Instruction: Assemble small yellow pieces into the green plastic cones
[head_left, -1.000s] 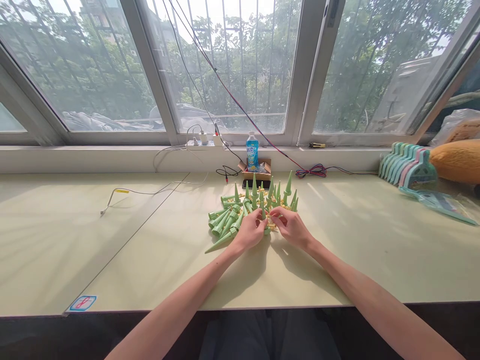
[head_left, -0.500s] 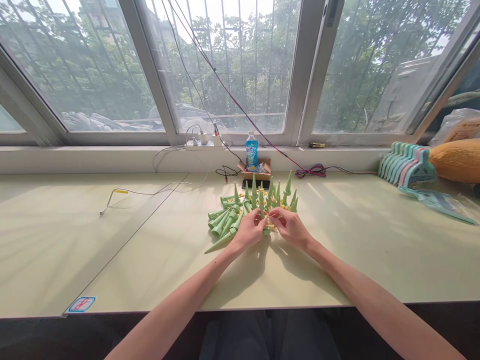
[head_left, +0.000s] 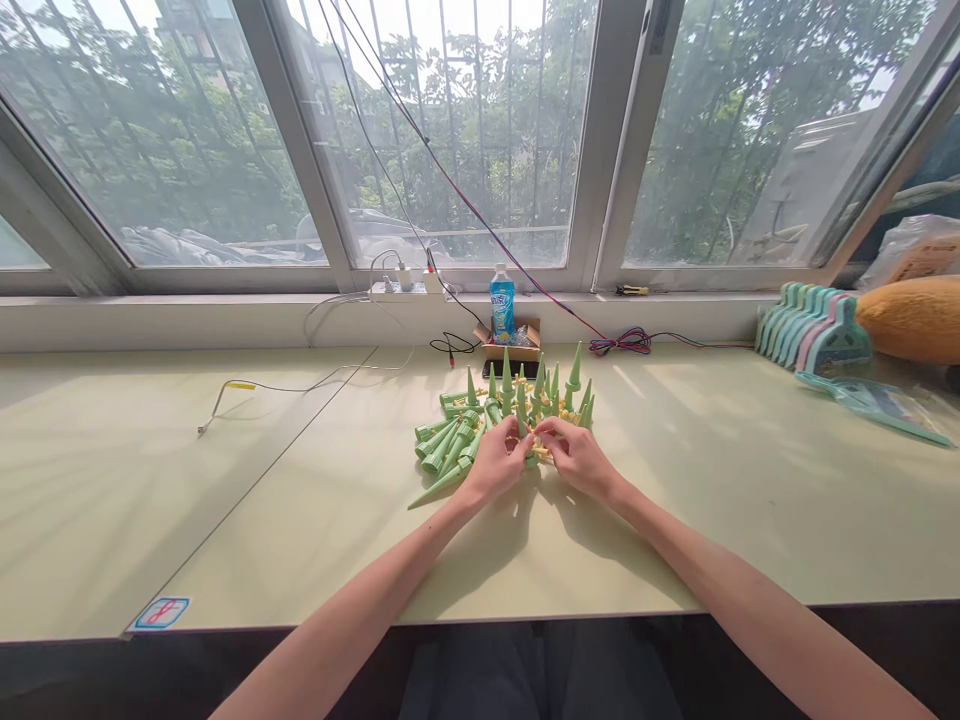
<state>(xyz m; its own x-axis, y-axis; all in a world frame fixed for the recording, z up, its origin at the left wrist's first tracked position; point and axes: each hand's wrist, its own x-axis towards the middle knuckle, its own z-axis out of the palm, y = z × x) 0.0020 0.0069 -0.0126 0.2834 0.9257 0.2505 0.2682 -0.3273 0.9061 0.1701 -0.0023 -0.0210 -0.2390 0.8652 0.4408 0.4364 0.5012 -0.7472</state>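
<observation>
My left hand (head_left: pixel 496 462) is closed around the lower part of a green plastic spike (head_left: pixel 522 408), which points upward, tip away from me. Close against it, my right hand (head_left: pixel 579 456) pinches at the base of the same spike; a small pale-yellow part seems to be between its fingertips, mostly hidden. Several more green spikes (head_left: pixel 448 443) with ribbed caps lie heaped to the left of my hands. Others stand upright (head_left: pixel 574 378) behind them. Small yellow pieces (head_left: pixel 541 453) are scattered among the spikes and below my right fingers.
Behind the heap, a blue-labelled bottle (head_left: pixel 502 305) stands at a small cardboard box (head_left: pixel 511 352), a dark phone-like slab in front. A power strip (head_left: pixel 405 288), a coiled red-and-black cable (head_left: pixel 622 342) and a thin cable (head_left: pixel 300 388) lie around. Teal plastic pieces (head_left: pixel 814 330) stand far right.
Both hands stay almost in place at the spike, with only slight finger movement. The whole view has shifted a little.
</observation>
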